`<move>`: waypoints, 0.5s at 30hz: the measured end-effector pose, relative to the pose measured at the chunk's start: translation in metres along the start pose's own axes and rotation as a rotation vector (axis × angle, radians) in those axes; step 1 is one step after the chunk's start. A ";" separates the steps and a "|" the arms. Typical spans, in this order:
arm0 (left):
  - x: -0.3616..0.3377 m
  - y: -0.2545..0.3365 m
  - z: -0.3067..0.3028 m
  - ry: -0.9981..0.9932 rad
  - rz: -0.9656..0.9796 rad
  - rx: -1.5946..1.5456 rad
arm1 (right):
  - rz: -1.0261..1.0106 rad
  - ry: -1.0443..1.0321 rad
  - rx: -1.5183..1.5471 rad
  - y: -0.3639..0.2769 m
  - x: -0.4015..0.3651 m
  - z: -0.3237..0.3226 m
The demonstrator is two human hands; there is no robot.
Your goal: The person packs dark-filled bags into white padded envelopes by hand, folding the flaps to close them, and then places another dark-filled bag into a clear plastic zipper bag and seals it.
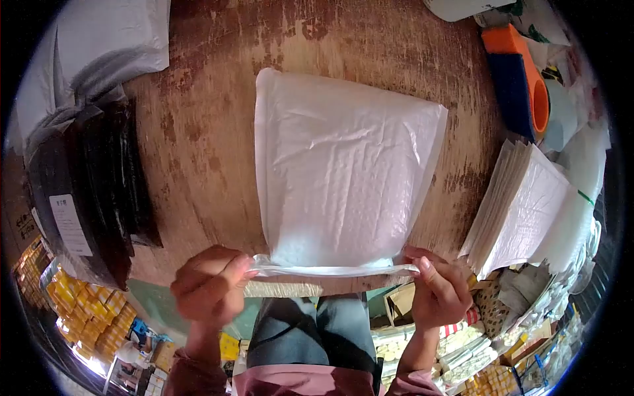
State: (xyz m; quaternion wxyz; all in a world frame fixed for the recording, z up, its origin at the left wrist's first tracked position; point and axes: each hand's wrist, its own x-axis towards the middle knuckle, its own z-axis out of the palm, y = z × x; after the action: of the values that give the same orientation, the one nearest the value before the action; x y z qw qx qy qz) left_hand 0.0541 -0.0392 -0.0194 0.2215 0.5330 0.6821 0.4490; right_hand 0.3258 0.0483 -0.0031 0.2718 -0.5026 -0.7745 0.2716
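Note:
A white padded mailer [343,165] lies on the worn wooden table, its near end at the front edge. My left hand [214,280] pinches the left corner of that near end between thumb and fingers. The right corner is pinched in the same way by my right hand [439,287]. Between the two hands the near edge of the mailer is drawn out into a narrow strip. Whether anything is inside the mailer cannot be seen.
Black plastic packages [86,178] with a white label are stacked at the left, below a white package [112,39]. On the right lie several white mailers [518,204] and an orange and blue tape dispenser [518,82]. Yellow boxes [92,313] stand below, left of the table [198,132].

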 end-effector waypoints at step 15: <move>-0.015 0.009 0.018 -0.021 0.087 0.366 | 0.049 0.137 0.192 0.011 -0.028 0.027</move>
State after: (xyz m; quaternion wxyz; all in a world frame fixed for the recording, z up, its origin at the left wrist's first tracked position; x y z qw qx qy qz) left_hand 0.0782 -0.0458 -0.0232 0.1082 0.5981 0.7263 0.3210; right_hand 0.3232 0.0224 -0.0339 0.3643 -0.5105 -0.7120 0.3160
